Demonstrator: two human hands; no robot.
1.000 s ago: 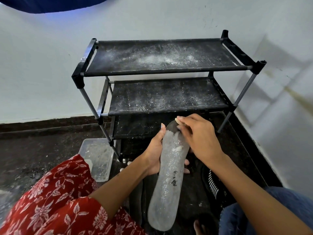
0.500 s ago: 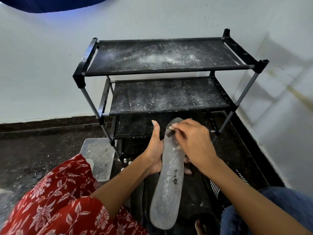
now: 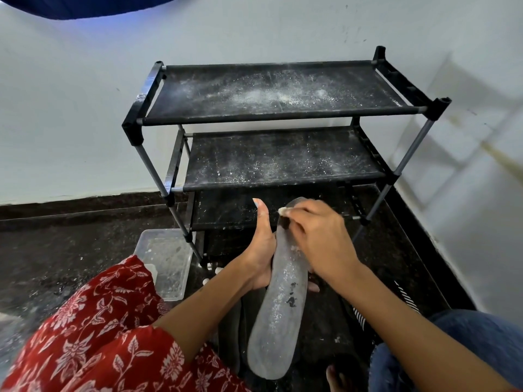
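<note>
Insole (image 3: 280,321) sat mid-air before the rack (image 3: 277,116), my left hand (image 3: 261,250) cupped round its middle to brace it. My right hand (image 3: 319,239) curled fingers over the toe end, presumably rubbing powder (image 3: 294,248) off.

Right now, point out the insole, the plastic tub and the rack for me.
insole (image 3: 278,321), head view, dusty middle of its face.
plastic tub (image 3: 168,264), head view, its floor.
rack (image 3: 278,115), head view, front edge of top shelf.

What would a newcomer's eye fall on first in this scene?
A long grey insole, speckled white, at lower centre: the left hand grips its middle while the right hand pinches its far tip. Behind it, a black three-tier rack dusted with white powder stands against the wall.
</note>
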